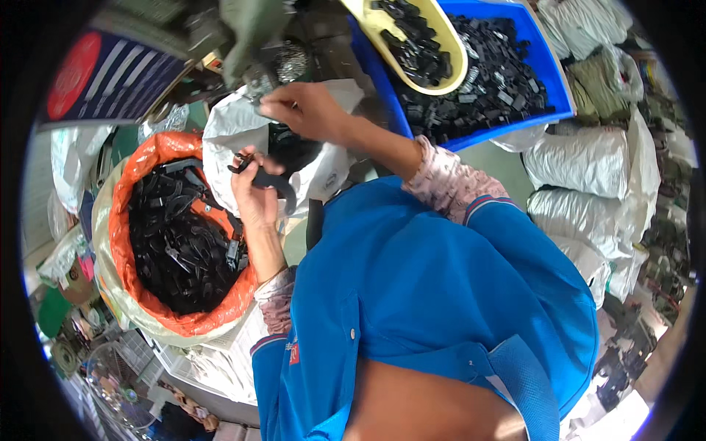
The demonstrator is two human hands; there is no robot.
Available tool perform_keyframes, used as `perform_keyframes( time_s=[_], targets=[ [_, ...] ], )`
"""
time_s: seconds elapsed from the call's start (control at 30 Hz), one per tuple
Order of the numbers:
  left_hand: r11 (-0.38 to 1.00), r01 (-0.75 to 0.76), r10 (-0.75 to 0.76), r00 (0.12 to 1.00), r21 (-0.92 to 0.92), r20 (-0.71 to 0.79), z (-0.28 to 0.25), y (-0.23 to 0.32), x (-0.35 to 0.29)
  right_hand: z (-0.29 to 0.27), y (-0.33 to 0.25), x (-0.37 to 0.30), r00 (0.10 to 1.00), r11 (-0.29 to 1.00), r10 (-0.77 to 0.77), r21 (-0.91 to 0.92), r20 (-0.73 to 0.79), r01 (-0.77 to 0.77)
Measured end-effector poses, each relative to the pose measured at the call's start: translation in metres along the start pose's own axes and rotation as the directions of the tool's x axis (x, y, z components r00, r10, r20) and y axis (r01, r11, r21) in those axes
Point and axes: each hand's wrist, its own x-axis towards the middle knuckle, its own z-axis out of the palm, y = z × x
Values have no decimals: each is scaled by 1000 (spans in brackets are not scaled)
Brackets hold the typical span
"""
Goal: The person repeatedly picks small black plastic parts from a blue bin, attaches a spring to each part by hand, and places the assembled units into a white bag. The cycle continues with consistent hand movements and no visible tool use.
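My left hand (254, 198) is closed around a curved black plastic piece (276, 184), whose hooked end sticks out to the right. Above it, my right hand (305, 110) reaches leftward with thumb and fingers drawn together beside a greyish, partly blurred fixture (257, 82). What those fingers pinch, if anything, is too small to make out. Both hands are over a white woven sack (224, 125) with black pieces (290, 147) inside, partly hidden by my right hand and wrist.
To the left, an orange-lined sack (121, 242) holds black parts and pliers (176, 256). A blue bin (560, 95) of small black pieces stands at upper right, with a yellow scoop (457, 73) on it. White sacks (577, 162) are stacked at right; a printed carton (118, 77) is upper left.
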Motion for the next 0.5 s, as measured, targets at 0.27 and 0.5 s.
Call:
perform_keyframes(
  time_s=[0.27,0.5],
  targets=[
    [950,181,-195,980,257,33,91,-79,15,-228,27,-137,939,715,110,-631,-325,-302],
    [888,238,-330,926,394,184,163,-137,16,-290,103,-127,833,342,552,-919,29,-195]
  ],
)
